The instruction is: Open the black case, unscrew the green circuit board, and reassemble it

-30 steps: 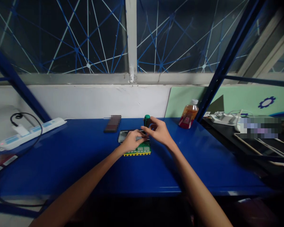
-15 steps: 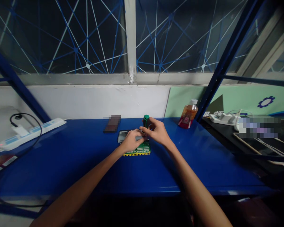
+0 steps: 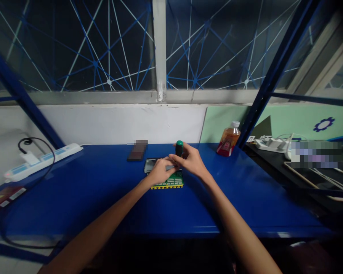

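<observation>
A screwdriver (image 3: 179, 148) with a green-capped dark handle stands nearly upright in my right hand (image 3: 191, 159), whose thumb and fingers close around its lower part. Its tip is hidden behind the fingers. My left hand (image 3: 160, 171) lies over a green circuit board (image 3: 175, 180) with a yellow toothed front edge. The left thumb and fingers come together close to the screwdriver's lower end; what they pinch, if anything, is hidden. Behind the board, partly under the left hand, is a grey, dark-edged panel or tray (image 3: 150, 164).
A blurred-out dark flat object (image 3: 137, 151) lies behind on the blue table (image 3: 103, 198). A drink bottle (image 3: 229, 139) stands at the back right. At left are a white power strip (image 3: 45, 161), a black cable (image 3: 52, 160) and a red box (image 3: 5, 198).
The screwdriver handle now shows a darker side than before, so it looks turned. Both hands keep their places on the work. The whole view has shifted slightly.
</observation>
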`<state>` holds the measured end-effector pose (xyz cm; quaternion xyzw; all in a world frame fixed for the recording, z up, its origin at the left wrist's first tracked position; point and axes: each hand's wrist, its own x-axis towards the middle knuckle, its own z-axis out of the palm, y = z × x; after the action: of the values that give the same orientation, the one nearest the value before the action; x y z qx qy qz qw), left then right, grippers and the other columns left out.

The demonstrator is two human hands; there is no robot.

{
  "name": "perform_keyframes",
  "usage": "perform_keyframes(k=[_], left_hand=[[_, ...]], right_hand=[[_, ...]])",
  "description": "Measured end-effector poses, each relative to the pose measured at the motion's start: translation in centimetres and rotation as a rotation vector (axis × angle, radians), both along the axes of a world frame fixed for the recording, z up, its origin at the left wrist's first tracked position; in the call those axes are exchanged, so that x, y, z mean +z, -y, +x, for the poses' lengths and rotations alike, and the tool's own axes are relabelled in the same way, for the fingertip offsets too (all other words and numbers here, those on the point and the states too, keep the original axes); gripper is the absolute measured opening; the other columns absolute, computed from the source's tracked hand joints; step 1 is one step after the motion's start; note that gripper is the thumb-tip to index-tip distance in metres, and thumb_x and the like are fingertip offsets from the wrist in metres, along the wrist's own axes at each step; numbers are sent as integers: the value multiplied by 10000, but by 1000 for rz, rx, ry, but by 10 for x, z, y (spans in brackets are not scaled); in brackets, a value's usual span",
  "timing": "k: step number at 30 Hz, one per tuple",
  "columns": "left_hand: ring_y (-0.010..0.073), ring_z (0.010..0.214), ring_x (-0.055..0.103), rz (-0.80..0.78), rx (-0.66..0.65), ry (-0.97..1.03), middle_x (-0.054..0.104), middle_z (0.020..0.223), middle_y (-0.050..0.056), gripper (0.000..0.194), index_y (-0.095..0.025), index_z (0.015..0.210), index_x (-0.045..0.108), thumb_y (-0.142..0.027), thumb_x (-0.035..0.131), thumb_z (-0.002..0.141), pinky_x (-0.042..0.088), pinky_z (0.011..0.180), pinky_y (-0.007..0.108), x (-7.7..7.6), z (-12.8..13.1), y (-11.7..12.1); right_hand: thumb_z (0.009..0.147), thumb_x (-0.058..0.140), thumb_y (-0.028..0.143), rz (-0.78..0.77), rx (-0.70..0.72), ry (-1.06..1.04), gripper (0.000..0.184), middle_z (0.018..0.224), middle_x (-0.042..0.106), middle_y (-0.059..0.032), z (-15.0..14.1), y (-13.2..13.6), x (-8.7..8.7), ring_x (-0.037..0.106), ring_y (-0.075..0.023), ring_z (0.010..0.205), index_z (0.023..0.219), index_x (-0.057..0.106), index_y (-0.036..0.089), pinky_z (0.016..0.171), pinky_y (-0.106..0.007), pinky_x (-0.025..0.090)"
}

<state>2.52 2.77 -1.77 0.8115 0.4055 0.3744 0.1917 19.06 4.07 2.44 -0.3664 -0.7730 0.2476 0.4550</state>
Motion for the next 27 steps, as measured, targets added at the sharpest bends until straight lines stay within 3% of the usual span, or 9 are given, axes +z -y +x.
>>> perform_keyframes(k=[9, 15, 20, 27], left_hand=[[194, 767, 673, -35, 79, -61, 748, 835, 15, 122, -172, 781, 752, -218, 639, 777, 500, 745, 293, 11, -3, 2], [206, 810, 678, -61, -26, -61, 743, 815, 32, 163, -153, 806, 745, -191, 588, 781, 478, 734, 279, 13, -7, -2], [214, 794, 675, -80, -19, -84, 744, 842, 46, 174, -148, 812, 746, -237, 599, 789, 476, 729, 291, 14, -7, -8], [210, 827, 684, -104, 3, -6, 752, 862, 37, 151, -179, 811, 766, -253, 636, 794, 479, 762, 272, 11, -4, -6]], right_hand=[[793, 617, 465, 10, 23, -2, 346, 693, 557, 22, -5, 0, -5, 484, -106, 533, 1020, 574, 207, 505, -246, 358], [824, 567, 389, 37, 26, 19, 279, 735, 580, 4, -4, -1, -6, 515, -118, 576, 1028, 561, 198, 531, -246, 381], [810, 573, 329, 42, 34, 16, 248, 752, 583, 8, -2, -2, -7, 513, -114, 564, 1021, 549, 201, 523, -242, 377], [777, 624, 452, -14, 2, 2, 290, 704, 593, -4, -2, -1, -6, 523, -137, 583, 889, 571, 190, 529, -260, 395]])
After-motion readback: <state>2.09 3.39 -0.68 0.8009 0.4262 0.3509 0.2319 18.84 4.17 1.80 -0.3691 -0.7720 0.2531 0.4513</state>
